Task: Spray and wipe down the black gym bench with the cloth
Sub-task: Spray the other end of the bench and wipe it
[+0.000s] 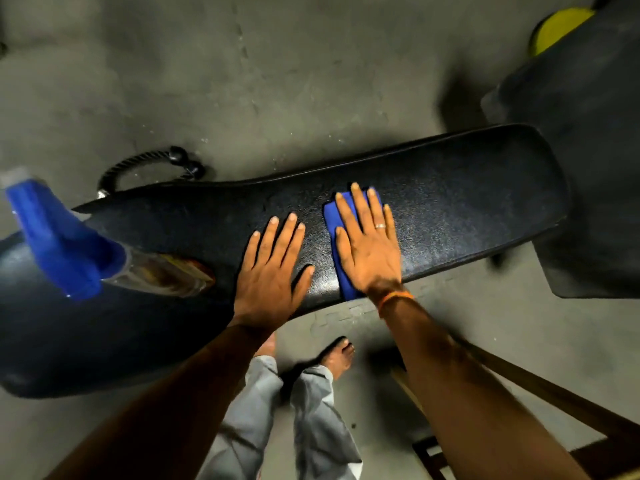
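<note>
The long black gym bench [467, 188] runs across the view from lower left to upper right, its textured pad glistening. My right hand [369, 240] lies flat, fingers spread, pressing a folded blue cloth [337, 221] onto the pad near its middle. My left hand [273, 268] rests flat and empty on the pad just left of the cloth. A clear spray bottle [162, 273] with a blue trigger head [59, 244] lies on its side on the bench's left part, apart from both hands.
A black rope handle [138, 162] lies on the grey floor behind the bench. Another dark padded machine [581, 133] with a yellow disc [557, 27] stands at the upper right. Wooden furniture bars [554, 396] are at the lower right. My bare feet [337, 356] stand in front of the bench.
</note>
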### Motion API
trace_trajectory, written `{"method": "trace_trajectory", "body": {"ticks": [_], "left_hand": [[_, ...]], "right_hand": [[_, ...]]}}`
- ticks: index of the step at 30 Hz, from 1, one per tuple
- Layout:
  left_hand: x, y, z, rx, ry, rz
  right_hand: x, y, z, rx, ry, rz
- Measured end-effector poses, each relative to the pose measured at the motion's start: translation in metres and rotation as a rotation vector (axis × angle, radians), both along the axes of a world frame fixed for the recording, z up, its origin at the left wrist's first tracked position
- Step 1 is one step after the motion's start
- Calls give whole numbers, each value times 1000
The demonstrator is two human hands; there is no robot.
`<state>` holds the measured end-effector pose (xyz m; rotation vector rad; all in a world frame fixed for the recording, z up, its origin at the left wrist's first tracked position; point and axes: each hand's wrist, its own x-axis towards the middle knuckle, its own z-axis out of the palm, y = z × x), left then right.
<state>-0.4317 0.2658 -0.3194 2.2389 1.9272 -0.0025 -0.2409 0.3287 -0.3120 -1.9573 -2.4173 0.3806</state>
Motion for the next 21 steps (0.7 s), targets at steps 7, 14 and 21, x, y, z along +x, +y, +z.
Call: {"method": "trace_trajectory", "body": {"ticks": [7, 14, 21], "left_hand": [[0, 1, -1, -9, 2, -7], [-18, -29, -1, -14, 6, 9], [-23, -40, 1, 8, 0, -4]], "right_hand": [[-47, 81, -3, 21, 26, -85], [-37, -44, 4, -26, -48, 82], [-83, 61, -2, 17, 36, 37]]}}
